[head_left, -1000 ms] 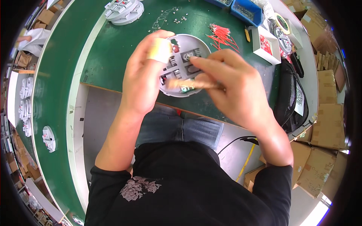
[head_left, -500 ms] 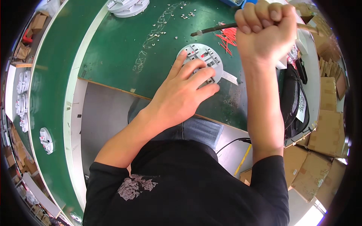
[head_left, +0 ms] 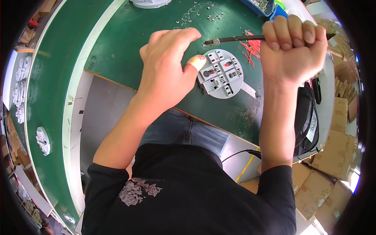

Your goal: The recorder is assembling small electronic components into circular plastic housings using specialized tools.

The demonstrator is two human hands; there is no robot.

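Observation:
A round light-grey plastic disc point(head_left: 222, 74) with slots and small black and red parts lies on the green table point(head_left: 121, 58). My left hand point(head_left: 168, 58) is raised at the disc's left side, thumb and forefinger apart, with nothing seen between them. Its other fingers are partly hidden behind the hand. My right hand point(head_left: 295, 51) makes a fist around a thin dark rod point(head_left: 239, 38) above the table, to the right of the disc. The rod's tip points left, towards my left forefinger, beyond the disc's far edge.
Small metal pieces point(head_left: 214, 17) and red thin sticks point(head_left: 252, 47) lie farther back. A blue bin point(head_left: 250, 5) stands at the far edge. A black bag point(head_left: 306, 113) and cardboard boxes point(head_left: 331, 152) are on the right. Another grey disc point(head_left: 43, 141) sits on the left green bench.
My left hand has come off the disc and moved up and to the left, uncovering it. My right hand still grips the rod. The whole view has shifted a little.

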